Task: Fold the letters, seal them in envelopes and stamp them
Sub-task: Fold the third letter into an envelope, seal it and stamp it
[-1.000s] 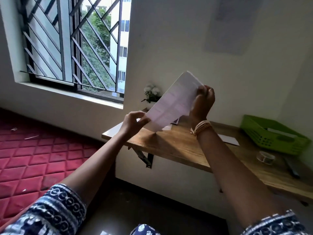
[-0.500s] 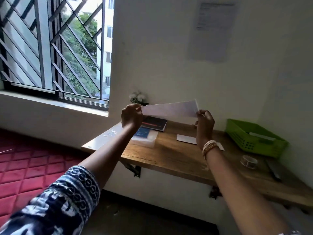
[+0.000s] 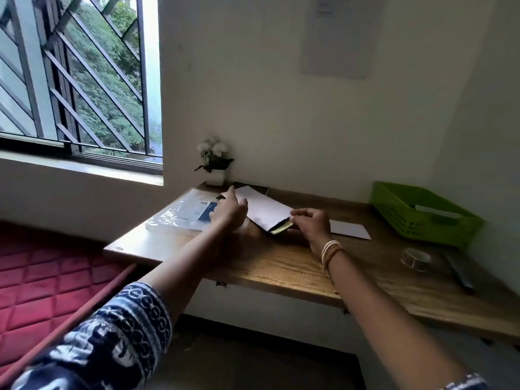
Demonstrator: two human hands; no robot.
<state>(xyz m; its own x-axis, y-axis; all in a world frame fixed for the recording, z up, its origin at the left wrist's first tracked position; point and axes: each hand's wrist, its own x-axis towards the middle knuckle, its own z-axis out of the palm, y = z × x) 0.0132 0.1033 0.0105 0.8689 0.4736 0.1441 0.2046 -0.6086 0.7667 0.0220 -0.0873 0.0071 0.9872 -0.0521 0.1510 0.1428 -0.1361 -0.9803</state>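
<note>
Two hands worked over the wooden bench (image 3: 281, 266). The right hand (image 3: 312, 223) pinched the near corner of a white folded letter (image 3: 264, 205), fingers curled at its edge. The left hand (image 3: 229, 211) lay with loosely spread fingers on the letter's far-left part, forefinger stretched toward the far corner. The letter lay slanted between the hands, resting on a dark item with a yellow edge (image 3: 281, 229), so it probably sat unevenly. A crease pressed there could run crooked, or the sheet could slide off. Just right of the right hand lay a white envelope (image 3: 349, 229). Farther right stood a green basket (image 3: 399, 212).
</note>
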